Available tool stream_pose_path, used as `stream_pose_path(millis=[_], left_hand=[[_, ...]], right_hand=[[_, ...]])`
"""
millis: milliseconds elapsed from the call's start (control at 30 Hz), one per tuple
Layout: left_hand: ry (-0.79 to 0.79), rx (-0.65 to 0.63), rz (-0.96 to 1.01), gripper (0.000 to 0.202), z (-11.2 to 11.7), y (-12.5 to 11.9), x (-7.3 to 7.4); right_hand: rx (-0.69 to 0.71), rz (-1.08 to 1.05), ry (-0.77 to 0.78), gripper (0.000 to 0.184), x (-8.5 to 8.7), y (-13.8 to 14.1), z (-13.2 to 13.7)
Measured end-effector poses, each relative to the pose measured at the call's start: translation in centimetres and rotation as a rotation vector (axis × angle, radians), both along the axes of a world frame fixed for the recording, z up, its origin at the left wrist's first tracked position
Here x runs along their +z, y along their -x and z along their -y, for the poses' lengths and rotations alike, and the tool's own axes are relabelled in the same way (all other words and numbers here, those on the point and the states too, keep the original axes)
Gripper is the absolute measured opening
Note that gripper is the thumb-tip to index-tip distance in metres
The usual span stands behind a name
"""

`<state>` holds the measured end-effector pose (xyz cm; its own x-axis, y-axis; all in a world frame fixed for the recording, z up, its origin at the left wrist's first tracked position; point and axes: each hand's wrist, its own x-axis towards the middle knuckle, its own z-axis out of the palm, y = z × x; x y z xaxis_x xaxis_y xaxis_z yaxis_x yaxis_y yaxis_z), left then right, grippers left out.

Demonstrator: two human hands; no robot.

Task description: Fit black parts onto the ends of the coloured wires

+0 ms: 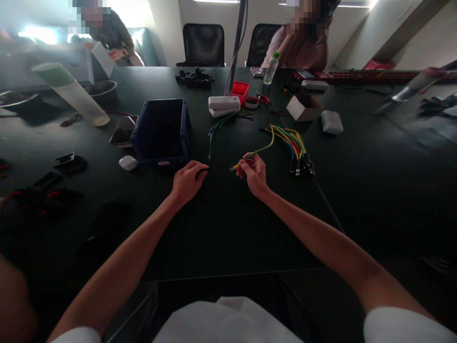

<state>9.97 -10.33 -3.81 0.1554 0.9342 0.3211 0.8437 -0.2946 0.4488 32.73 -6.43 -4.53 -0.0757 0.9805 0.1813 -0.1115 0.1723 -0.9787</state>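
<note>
Between the thumb and fingers of my right hand is a yellow-green wire. Its ring terminal pokes out to the left of the fingertips, and its other end curves back toward a bundle of coloured wires. That bundle has black-sleeved ends with metal lugs. My left hand is closed in a pinch over the table; something small and dark may be at its fingertips, too small to name. Just beyond it lie a few loose wires in green, blue and black, one ending in a ring terminal.
A dark blue bin stands left of centre beside a white case. Farther back are a white power strip, a red tray, a small open box and a bottle. Two people are across the table.
</note>
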Motion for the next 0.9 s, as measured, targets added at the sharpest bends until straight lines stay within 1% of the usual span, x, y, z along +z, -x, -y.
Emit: stream_pose_path(millis=[267, 433, 667, 900], left_hand=[[-0.016, 0.003, -0.002, 0.022, 0.3, -0.4, 0.0], [-0.005, -0.038, -0.010, 0.024, 0.6, -0.7, -0.1], [-0.040, -0.066, 0.027, 0.022, 0.3, -0.5, -0.8], [-0.059, -0.064, 0.056, 0.020, 0.0, -0.2, -1.3]], right_hand=[[0.009, 0.010, 0.003, 0.030, -0.2, 0.0, -0.2], [0.015, -0.021, -0.018, 0.026, -0.3, 0.0, -0.3], [-0.005, -0.037, -0.027, 0.028, -0.5, 0.3, -0.5], [-0.005, -0.071, -0.024, 0.027, -0.6, 0.3, -0.6]])
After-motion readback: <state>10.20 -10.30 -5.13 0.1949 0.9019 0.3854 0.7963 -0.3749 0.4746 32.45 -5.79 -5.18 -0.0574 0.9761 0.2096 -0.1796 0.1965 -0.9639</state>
